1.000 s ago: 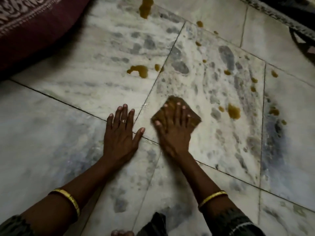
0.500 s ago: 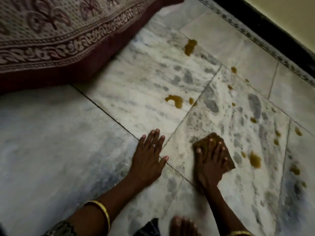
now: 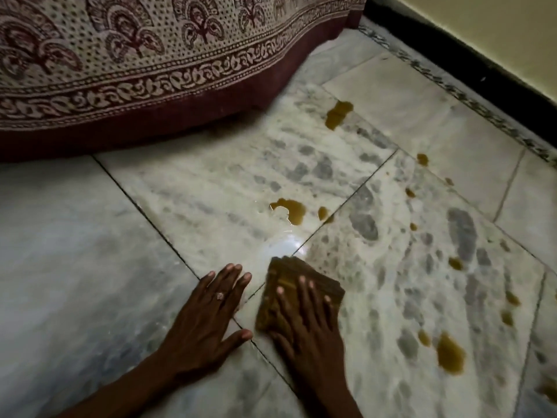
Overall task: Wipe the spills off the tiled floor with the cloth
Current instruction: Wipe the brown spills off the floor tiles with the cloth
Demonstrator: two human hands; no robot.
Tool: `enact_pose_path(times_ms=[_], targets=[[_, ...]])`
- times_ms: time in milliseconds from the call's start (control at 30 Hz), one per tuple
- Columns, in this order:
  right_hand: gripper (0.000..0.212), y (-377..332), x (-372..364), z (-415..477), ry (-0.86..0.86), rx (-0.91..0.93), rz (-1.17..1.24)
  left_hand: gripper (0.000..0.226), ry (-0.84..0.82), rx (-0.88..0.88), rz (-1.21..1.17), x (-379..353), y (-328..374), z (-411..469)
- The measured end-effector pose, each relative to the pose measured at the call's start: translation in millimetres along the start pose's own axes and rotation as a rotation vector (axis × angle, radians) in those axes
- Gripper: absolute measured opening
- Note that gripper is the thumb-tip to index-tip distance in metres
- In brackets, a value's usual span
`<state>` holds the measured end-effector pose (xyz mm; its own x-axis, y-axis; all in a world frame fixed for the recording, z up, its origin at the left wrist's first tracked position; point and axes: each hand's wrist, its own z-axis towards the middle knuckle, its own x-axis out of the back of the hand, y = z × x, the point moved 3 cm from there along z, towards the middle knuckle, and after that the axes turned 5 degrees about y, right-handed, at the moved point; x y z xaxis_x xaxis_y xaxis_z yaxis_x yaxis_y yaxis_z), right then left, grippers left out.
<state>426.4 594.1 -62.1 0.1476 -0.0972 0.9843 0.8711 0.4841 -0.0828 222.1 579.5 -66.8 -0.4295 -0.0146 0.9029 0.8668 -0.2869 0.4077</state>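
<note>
A person knelt over a tiled floor [image 3: 90, 251] with the right hand [image 3: 304, 321] pressed flat on a folded brown cloth [image 3: 289, 270], fingers straight and spread rather than gripping it, while the left hand [image 3: 205, 312], a ring [image 3: 219, 295] on one finger, lay released and flat on the bare tile just beside the cloth, apparently for support. The cloth sat on the floor at a tile joint, near the bottom of the view, and touched none of the visible spills. By the look of it the job was at an early stage. The tile right around the cloth showed no brown liquid, but most of the mess was not yet wiped: a curved puddle [image 3: 289, 211] with a smaller blob beside it lay just beyond the cloth, another puddle [image 3: 337, 114] sat farther off near the patterned bedspread [image 3: 150, 55], the largest pool [image 3: 449, 357] was off to the right, and a scatter of drops [image 3: 455, 262] ran across the tiles between there and the dark skirting [image 3: 452, 46] along the wall. The nearest puddle seemed the likely next target, with the right-hand pool and the trail of drops left for after; the cloth already looked stained, so it may need turning or rinsing before the floor is clean.
</note>
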Motion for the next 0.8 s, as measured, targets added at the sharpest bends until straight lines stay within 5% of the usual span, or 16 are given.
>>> enact_pose_path(times_ms=[200,400,533,800], targets=[[0.064,29,-15,82,0.029,-0.488,0.039,0.076,-0.037,0.037,0.053,-4,-2,0],[0.061,-15,-10,68,-0.020,-0.212,0.025,0.069,0.021,0.142,0.016,20,-14,43],[0.058,10,-11,18,-0.006,-0.124,-0.001,0.075,0.173,0.372,-0.012,13,-41,99],[0.063,93,-7,70,0.113,-0.709,0.068,0.072,0.202,0.446,0.095,2,-56,143]])
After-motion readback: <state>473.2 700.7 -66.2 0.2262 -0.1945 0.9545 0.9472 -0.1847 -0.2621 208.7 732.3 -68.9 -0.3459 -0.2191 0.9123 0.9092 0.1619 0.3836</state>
